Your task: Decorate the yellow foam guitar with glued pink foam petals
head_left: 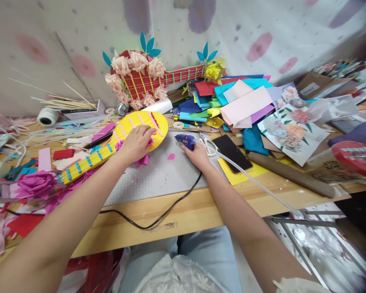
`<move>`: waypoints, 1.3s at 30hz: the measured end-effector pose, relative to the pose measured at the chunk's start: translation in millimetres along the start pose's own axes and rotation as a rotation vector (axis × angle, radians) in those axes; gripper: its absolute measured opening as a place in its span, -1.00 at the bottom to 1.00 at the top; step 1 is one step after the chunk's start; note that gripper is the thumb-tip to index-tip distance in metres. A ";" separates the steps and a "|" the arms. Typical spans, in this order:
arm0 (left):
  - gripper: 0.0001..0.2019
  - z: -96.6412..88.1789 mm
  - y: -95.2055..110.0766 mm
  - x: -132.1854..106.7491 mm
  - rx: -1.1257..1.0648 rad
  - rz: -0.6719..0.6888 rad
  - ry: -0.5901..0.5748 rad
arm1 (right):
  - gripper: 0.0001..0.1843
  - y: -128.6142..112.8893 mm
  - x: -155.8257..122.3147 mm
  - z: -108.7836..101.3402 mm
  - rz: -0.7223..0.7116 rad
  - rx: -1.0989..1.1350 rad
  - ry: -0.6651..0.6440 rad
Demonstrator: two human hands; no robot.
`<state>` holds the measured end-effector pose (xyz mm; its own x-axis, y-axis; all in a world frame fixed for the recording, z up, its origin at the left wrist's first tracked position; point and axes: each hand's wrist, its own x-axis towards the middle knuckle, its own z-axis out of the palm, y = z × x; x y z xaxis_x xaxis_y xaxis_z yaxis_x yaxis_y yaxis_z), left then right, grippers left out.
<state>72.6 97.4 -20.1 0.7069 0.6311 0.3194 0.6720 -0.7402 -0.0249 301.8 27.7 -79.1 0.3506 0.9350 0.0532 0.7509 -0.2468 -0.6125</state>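
Note:
My left hand point(136, 143) lies over the lower edge of a yellow toy guitar point(160, 122), its fingers curled down onto a magenta paper flower point(143, 160), most of which they hide. Pink strips and blue bands mark the guitar's face and neck. My right hand point(196, 156) is closed around a blue hot glue gun point(186, 140), whose nozzle points left toward the guitar. A long clear glue stick point(247, 174) runs out of its back, and a black cord point(161, 219) loops below. Between my hands, a loose magenta scrap point(171, 156) rests on the grey cutting mat point(161, 179).
White-handled scissors point(212, 148) and a black phone point(232, 152) lie right of the glue gun, near a wooden stick point(293, 175). Behind stands a red flowered guitar point(137, 81) beside piled coloured paper point(247, 101). A magenta rose point(36, 184) and scraps crowd the left.

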 end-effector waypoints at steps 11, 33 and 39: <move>-0.48 4.2 0.1 -4.1 -0.039 -0.073 0.040 | -0.55 -0.9 -0.5 -0.9 -0.003 0.001 -0.002; -0.73 1.6 28.6 -5.0 -0.181 -0.289 0.333 | -0.55 1.4 -0.1 1.5 -0.015 0.033 -0.004; -0.80 17.8 93.1 -2.8 -0.421 -0.248 0.355 | -0.55 2.9 0.7 1.8 -0.034 0.036 0.000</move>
<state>137.1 30.8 -40.1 0.3744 0.7343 0.5663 0.6110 -0.6547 0.4450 303.2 28.1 -82.3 0.3256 0.9426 0.0743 0.7418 -0.2059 -0.6382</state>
